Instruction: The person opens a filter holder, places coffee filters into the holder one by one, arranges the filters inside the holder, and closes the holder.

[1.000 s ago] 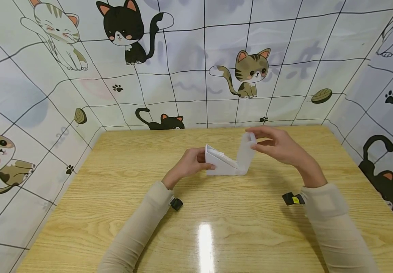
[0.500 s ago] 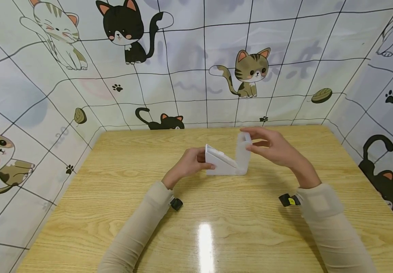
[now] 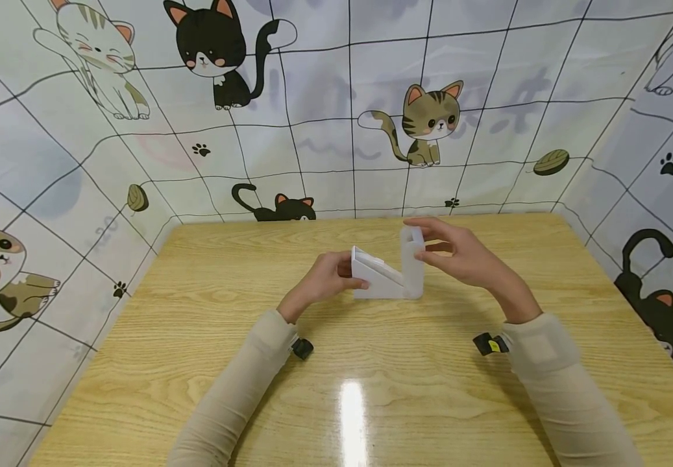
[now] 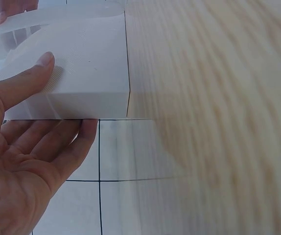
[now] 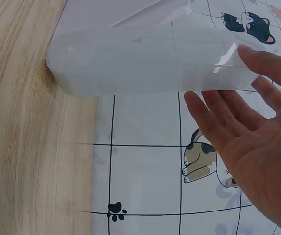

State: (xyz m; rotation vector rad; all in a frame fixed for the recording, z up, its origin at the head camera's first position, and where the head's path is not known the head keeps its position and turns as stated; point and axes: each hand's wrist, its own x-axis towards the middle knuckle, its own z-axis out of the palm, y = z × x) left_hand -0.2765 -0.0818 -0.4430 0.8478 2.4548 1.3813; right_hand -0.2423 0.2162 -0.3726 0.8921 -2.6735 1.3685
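Observation:
A white box (image 3: pixel 379 287) with a slanted top stands on the table, a translucent lid (image 3: pixel 413 272) joined at its right end and standing nearly upright. My left hand (image 3: pixel 326 279) grips the box's tall left end. In the left wrist view, the thumb lies on one face of the box (image 4: pixel 94 63) and the fingers are behind it. My right hand (image 3: pixel 464 254) pinches the lid's upper end; in the right wrist view, thumb and fingers lie on opposite sides of the lid (image 5: pixel 130 63). What is inside the box cannot be made out.
The wooden table (image 3: pixel 266 259) ends at a wall covering (image 3: pixel 324 149) printed with cats and grid lines. Similar covering closes off both sides. Dark wrist devices sit on both sleeves, and a bright reflection lies near the front.
The lid has swung left, from leaning right to nearly upright, together with my right hand. My left hand and the box have stayed in place.

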